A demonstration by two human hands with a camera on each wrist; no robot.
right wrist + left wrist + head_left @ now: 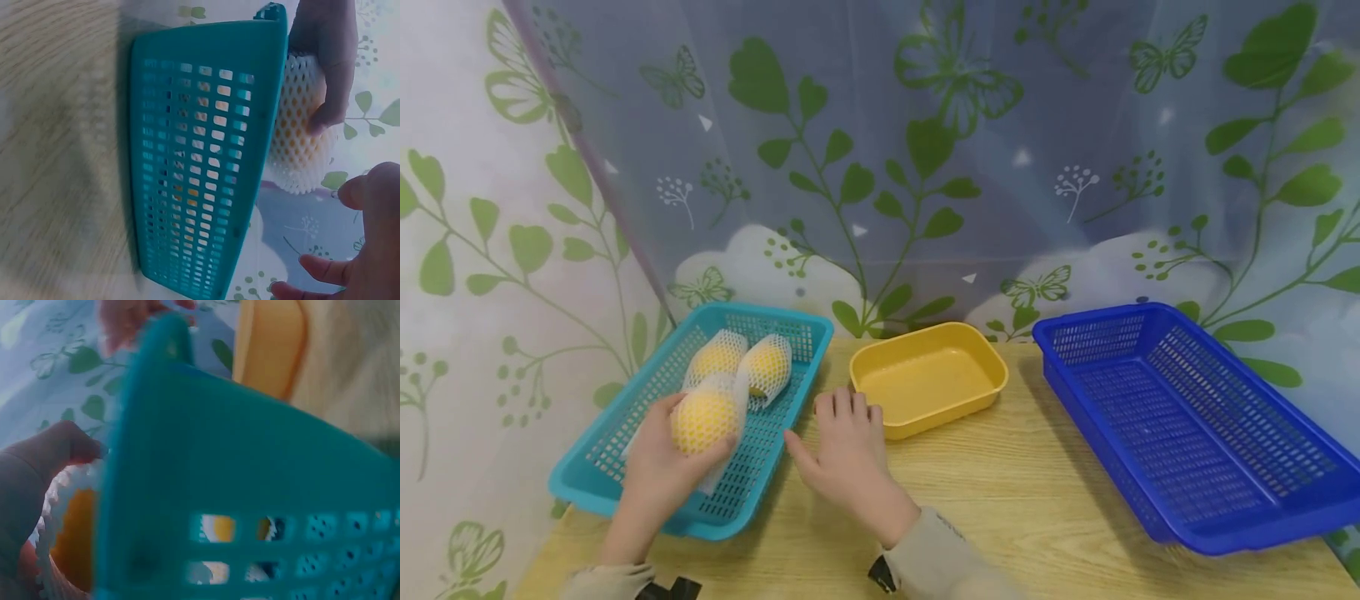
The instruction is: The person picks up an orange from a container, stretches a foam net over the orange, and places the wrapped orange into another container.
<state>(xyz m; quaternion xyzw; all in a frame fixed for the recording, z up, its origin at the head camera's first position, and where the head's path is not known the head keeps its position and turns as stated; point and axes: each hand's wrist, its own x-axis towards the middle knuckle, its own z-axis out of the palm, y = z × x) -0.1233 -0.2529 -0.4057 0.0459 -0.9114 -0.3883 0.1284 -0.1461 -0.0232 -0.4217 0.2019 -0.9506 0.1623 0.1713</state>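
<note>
My left hand grips a round yellow fruit in a white foam net sleeve, above the teal basket. Two more yellow fruits in foam nets, one at the back left and one beside it, lie inside that basket. In the right wrist view the held netted fruit shows above the basket's rim, with a thumb across it. My right hand holds nothing; its fingers are spread between the teal basket and the yellow bin, near the bin's left corner.
A shallow yellow plastic bin stands in the middle of the wooden table. To the right is a larger dark blue slotted basket. A curtain with leaves and butterflies hangs close behind them.
</note>
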